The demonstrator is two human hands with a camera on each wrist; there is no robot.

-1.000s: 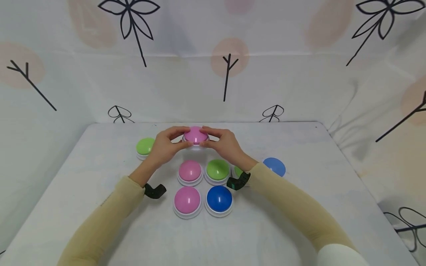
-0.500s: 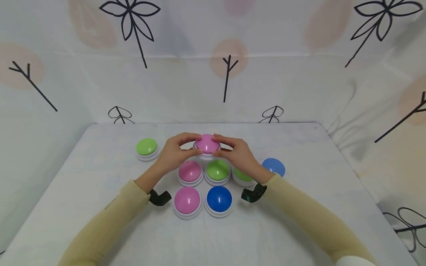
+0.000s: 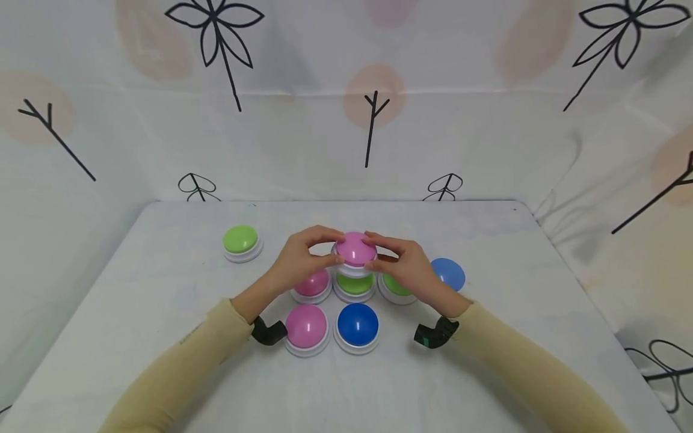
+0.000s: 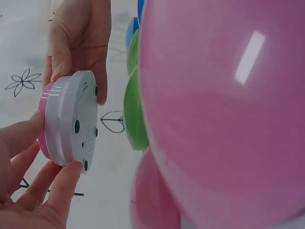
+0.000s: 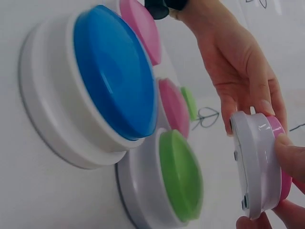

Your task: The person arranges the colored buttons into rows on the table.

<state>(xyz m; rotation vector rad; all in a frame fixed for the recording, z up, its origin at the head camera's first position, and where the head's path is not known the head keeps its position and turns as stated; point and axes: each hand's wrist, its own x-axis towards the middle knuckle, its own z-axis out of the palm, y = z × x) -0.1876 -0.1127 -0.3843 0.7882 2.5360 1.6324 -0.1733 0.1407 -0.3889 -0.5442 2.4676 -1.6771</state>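
Both hands hold one pink dome push button with a white base in the air, above a green button in the middle row. My left hand grips its left side with fingers and thumb. On the opposite side, my right hand pinches the rim. The left wrist view shows the held button's white underside, with small dark feet and a patch of tiny holes. In the right wrist view, a gap separates the held button's base from the green button.
A pink button and another green button flank the middle green one. Closer in sit a pink button and a dark blue button. A green button stands far left, a lighter blue button right, partly behind the right arm.
Both hands have carried the pink button to the right and nearer, from behind the rows to over the middle green button. The far-left green button has come fully into sight.
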